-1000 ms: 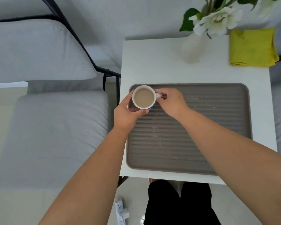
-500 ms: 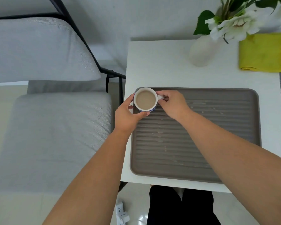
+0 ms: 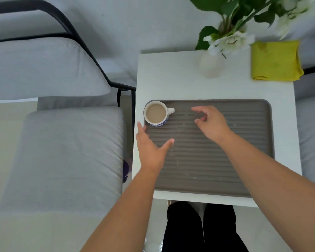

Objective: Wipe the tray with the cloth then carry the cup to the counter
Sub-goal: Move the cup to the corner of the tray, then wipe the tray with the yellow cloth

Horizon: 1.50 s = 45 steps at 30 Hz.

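A white cup [image 3: 156, 113] with a blue pattern, full of milky brown drink, stands in the far left corner of the ribbed grey tray [image 3: 244, 142]; its handle points right. My left hand [image 3: 151, 150] hovers open just below the cup, not touching it. My right hand [image 3: 212, 122] floats over the tray to the right of the cup, fingers loosely curled and holding nothing. The folded yellow cloth [image 3: 275, 60] lies at the far right corner of the white table [image 3: 171, 82]. Pale specks dot the tray's ridges.
A white vase [image 3: 211, 64] with white flowers and green leaves stands at the back of the table, left of the cloth. A grey cushioned chair [image 3: 65, 157] with a black frame sits close on the left. My dark-trousered legs show below the table's near edge.
Both hands have let go of the cup and drawn away from it, the left downward, the right to the right. The cup now stands alone on the tray.
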Each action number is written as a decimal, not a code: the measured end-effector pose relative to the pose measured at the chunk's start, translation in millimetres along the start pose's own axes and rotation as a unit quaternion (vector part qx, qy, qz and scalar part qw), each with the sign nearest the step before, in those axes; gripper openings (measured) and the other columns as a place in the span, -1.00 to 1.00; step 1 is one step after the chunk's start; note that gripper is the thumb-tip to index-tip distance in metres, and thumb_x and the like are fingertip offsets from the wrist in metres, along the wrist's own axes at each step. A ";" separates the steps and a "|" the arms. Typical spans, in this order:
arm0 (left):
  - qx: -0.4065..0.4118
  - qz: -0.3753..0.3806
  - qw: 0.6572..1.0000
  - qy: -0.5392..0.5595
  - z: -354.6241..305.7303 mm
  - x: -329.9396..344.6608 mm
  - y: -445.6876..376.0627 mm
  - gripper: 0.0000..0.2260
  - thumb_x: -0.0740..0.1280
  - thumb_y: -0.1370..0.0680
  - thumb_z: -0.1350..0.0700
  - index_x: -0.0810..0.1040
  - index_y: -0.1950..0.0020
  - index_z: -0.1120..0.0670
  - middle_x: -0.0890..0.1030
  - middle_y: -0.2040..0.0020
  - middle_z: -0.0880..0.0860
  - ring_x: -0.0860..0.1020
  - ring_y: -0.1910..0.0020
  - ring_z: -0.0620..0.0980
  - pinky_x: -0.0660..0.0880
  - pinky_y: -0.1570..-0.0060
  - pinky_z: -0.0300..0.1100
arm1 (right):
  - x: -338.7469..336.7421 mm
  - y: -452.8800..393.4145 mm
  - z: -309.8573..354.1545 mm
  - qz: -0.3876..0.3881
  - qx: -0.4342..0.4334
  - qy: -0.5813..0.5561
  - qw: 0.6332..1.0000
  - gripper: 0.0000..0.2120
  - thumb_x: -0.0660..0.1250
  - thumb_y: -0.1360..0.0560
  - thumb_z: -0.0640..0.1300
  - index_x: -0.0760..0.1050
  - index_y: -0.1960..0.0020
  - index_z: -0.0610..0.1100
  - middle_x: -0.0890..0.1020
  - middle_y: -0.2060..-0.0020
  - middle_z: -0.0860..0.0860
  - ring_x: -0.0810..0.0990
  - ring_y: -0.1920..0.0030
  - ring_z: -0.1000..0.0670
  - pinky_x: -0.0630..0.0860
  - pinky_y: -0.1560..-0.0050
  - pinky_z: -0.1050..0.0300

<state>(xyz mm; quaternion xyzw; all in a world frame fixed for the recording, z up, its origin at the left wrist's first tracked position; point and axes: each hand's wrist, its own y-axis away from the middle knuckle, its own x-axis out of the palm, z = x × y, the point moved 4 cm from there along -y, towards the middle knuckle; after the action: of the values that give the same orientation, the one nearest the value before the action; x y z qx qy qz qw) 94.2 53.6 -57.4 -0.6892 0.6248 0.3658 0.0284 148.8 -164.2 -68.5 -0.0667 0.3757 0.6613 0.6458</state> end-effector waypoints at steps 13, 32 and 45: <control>0.145 0.138 0.972 -0.125 -97.2 130.8 37.1 -0.29 0.35 -0.53 0.02 0.03 -0.56 0.04 0.40 -0.38 0.01 0.36 -0.36 -0.02 0.37 -0.31 -0.03 | -133.0 18.6 -97.2 -0.080 0.100 -0.066 0.990 -0.69 0.32 -0.50 -0.20 0.53 -0.23 -0.01 0.57 -0.12 0.03 0.56 0.03 0.02 0.47 -0.13 0.15; 0.184 0.245 0.891 -0.335 -184.3 281.4 -73.3 -0.44 0.09 -0.50 -0.25 0.22 -0.50 -0.18 0.19 -0.55 0.06 0.08 -0.52 0.08 0.04 -0.45 0.02 | -209.0 -93.3 -198.9 -0.163 0.150 -0.199 0.955 -0.49 0.29 -0.33 0.02 0.49 -0.29 0.13 0.41 -0.37 -0.04 0.35 -0.38 -0.07 0.33 -0.38 -0.03; -0.070 0.213 0.955 0.193 -233.3 311.8 -72.0 -0.75 0.43 -0.39 0.07 0.56 -0.05 0.03 0.52 0.00 0.08 0.46 0.02 0.04 0.33 0.02 -0.17 | -198.7 -79.2 -184.5 -0.225 0.124 -0.393 0.883 -0.69 0.31 -0.54 -0.13 0.54 -0.26 -0.18 0.47 -0.36 -0.06 0.43 -0.35 0.05 0.29 -0.42 0.12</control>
<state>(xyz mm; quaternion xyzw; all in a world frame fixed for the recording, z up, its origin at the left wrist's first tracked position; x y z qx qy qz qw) 251.9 -308.6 -85.3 -0.5976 0.7238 0.2663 -0.2194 178.4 -440.8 -117.9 0.1965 0.1443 0.4181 0.8751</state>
